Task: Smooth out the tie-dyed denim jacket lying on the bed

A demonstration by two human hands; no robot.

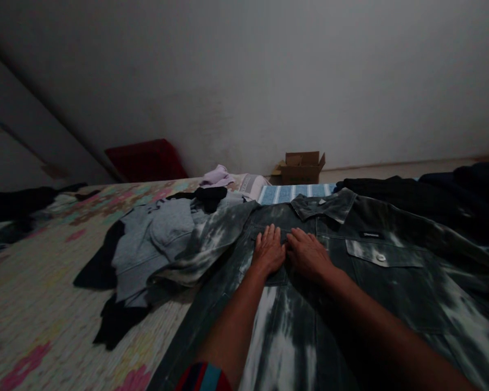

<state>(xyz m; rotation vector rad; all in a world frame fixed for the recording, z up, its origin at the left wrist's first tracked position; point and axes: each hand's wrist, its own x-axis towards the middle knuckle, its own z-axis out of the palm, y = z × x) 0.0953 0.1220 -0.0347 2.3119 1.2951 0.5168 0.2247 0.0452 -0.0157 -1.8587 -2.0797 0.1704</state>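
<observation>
A dark tie-dyed denim jacket (391, 288) lies spread flat on the bed, collar away from me, one sleeve folded out to the left. My left hand (268, 251) presses palm down on the jacket's chest, fingers together and flat. My right hand (307, 253) lies flat right beside it, thumb side touching the left hand. Neither hand grips the cloth. A buttoned chest pocket (381, 255) sits to the right of my right hand.
A pile of grey and black clothes (146, 250) lies left of the jacket on the flowered bedsheet (36, 304). A blue striped cloth (293, 192) and dark garments (432, 195) lie beyond. A cardboard box (301, 167) and a red object (146, 159) stand by the wall.
</observation>
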